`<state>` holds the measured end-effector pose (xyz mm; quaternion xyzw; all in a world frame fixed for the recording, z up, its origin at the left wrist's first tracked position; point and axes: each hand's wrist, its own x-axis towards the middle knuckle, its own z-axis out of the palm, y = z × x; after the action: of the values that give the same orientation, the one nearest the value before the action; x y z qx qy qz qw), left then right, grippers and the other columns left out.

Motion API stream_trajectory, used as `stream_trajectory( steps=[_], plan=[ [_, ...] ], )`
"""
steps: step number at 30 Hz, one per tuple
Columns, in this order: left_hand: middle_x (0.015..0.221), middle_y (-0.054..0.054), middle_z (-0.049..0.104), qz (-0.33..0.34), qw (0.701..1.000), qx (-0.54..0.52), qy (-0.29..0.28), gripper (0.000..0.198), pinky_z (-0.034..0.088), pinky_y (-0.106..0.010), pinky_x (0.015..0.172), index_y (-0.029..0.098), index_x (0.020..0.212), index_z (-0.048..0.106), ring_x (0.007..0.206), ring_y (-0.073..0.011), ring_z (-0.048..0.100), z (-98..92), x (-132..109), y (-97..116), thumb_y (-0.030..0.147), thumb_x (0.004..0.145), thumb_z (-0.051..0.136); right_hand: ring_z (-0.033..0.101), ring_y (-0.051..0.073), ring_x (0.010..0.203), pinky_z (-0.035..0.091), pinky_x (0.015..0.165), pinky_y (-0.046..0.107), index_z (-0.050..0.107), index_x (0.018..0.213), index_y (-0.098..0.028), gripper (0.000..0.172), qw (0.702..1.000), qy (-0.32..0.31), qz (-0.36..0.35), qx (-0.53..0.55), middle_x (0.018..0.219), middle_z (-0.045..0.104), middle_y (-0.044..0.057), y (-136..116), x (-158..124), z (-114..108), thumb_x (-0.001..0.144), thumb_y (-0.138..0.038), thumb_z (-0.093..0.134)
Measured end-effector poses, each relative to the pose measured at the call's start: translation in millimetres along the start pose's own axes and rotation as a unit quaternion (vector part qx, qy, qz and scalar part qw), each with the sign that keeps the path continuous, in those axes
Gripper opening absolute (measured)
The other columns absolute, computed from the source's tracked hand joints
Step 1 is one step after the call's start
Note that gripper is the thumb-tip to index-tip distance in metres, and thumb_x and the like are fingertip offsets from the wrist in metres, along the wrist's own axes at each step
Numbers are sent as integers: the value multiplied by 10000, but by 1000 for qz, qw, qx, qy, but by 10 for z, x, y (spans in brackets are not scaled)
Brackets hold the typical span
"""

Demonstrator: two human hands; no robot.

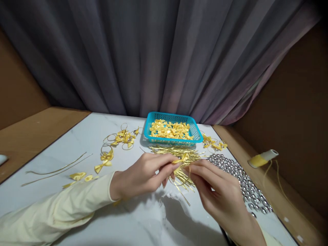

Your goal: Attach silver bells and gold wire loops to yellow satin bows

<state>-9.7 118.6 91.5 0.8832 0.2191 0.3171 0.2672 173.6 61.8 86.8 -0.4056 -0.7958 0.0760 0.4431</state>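
My left hand (146, 176) and my right hand (215, 191) meet over the middle of a white marble-look table (143, 222). Both pinch a small yellow ribbon bow (182, 159) between fingertips, with a thin gold wire loop hanging under it. Just behind the fingers lies a heap of gold wire ties (179, 153). A blue plastic basket (150, 124) full of yellow bows stands behind that heap. My left arm wears a pale yellow sleeve.
Finished bows on gold wire rings (123, 138) lie left of the basket, more (214, 143) to its right. Loose bows (102, 165) and gold strips (56, 169) lie at left. Silver beads (243, 184) spread at right. A yellow thread spool (262, 159) rests on the wooden ledge. Grey curtain behind.
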Motion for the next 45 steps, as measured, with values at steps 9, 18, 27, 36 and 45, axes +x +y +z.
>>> stream_trajectory(
  steps=[9,18,27,36,45],
  plan=[
    [627,11,584,63,995,65,42,144,430,-168,497,102,959,552,511,-74,532,5,-30,-13,96,877,434,547,117,642,431,572,225,606,827,-131,174,996,-61,30,49,739,598,46,25,12,-7,847,-48,454],
    [669,-20,614,126,981,131,62,176,455,-194,516,105,1015,512,528,-95,537,33,-42,-55,82,872,411,523,83,597,408,560,185,587,855,-140,126,998,-48,44,-2,701,582,5,42,39,-153,840,-61,489],
    [707,-37,602,110,987,102,-52,182,434,-210,529,104,967,535,568,-110,514,4,-23,-52,104,892,369,549,73,617,412,579,158,580,845,-152,119,998,-35,53,-13,717,608,-3,16,72,-234,826,-60,507],
    [670,-20,563,77,990,83,-87,212,392,-203,515,92,913,547,545,-102,482,-2,-10,-42,139,913,339,423,67,445,305,428,185,543,667,-174,261,978,-127,164,39,535,521,-39,-4,91,-178,894,-249,438],
    [630,10,491,6,983,75,-168,225,346,-216,498,141,790,491,533,-102,459,-27,24,-2,192,927,320,483,121,437,274,445,231,495,986,-180,154,955,-241,135,-104,620,604,-5,23,-40,-125,902,-256,390]
  ],
)
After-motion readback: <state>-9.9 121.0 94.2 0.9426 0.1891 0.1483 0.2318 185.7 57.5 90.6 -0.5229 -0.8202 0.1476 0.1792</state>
